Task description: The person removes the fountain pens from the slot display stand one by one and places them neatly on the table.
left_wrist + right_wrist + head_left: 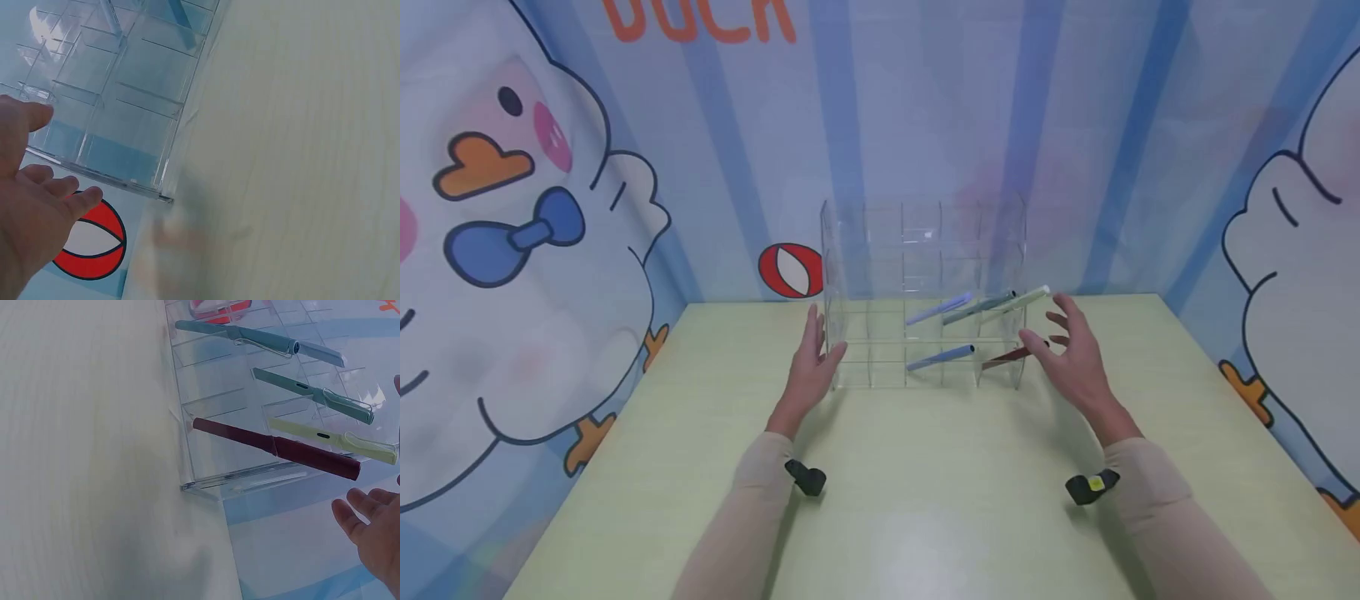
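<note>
A clear acrylic rack (887, 343) with several compartments stands on the table. Pens lean out of it: a lavender pen (938, 308), a dark green pen (979, 308) and a pale green pen (1018, 303) higher up, a blue pen (940, 358) and a dark red pen (275, 445) lower down. My left hand (810, 371) is beside the rack's left side, fingers extended and thumb apart; whether it touches is unclear. At the right side, my right hand (1077, 367) has its fingers spread loosely, near the ends of the dark red and pale green pens, holding nothing.
The pale wood-grain table (910, 483) runs back to a backdrop (887, 125) printed with blue stripes and cartoon ducks. A red-and-white ball (792, 271) is printed on it, left of the rack. Small black devices (1092, 486) are worn at both wrists.
</note>
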The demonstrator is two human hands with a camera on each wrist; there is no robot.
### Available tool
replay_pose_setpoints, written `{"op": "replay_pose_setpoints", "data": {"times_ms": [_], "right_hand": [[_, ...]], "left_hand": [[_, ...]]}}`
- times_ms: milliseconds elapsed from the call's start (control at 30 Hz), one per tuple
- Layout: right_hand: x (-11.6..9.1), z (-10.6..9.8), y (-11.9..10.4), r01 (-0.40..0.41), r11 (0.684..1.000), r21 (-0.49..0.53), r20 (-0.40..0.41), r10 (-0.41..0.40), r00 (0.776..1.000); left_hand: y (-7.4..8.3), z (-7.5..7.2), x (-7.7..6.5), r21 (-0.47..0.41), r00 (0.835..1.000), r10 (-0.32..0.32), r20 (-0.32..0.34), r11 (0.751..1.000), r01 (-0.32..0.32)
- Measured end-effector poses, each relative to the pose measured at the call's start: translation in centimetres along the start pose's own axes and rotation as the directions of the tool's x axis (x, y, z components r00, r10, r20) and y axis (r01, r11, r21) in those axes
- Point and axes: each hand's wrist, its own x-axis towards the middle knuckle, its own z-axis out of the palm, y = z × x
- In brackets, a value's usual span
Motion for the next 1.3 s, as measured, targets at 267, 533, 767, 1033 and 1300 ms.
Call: {"op": "replay_pose_setpoints", "data": {"times_ms": [267, 533, 767, 1033, 1300], "right_hand": [[0.7, 0.6, 0.4, 0.015, 0.996, 0.085, -0.058, -0.010, 0.998], [0.9, 0.9, 0.6, 0.014, 0.995, 0.102, -0.091, -0.005, 0.996], [0.9, 0.3, 0.6, 0.000, 0.994, 0.106, -0.080, 0.008, 0.997], [1.2, 0.2, -0.1, -0.001, 0.995, 0.097, -0.094, 0.010, 0.996], [1.7, 0.5, 0.0, 0.036, 0.995, 0.097, -0.122, -0.024, 0.992]], "left_hand": [[-0.2, 1.1, 0.9, 0.063, 0.992, 0.038, -0.117, 0.998, -0.031], [0.2, 1.1, 1.5, 0.078, 0.975, 0.040, -0.217, 0.997, -0.023], [0.2, 0.6, 1.4, 0.025, 0.987, -0.026, -0.157, 0.999, 0.030], [-0.4, 0.2, 1.3, -0.024, 0.994, -0.014, -0.112, 1.000, 0.011], [-0.3, -0.6, 1.0, -0.022, 0.999, -0.054, -0.007, 0.998, 0.054]]}}
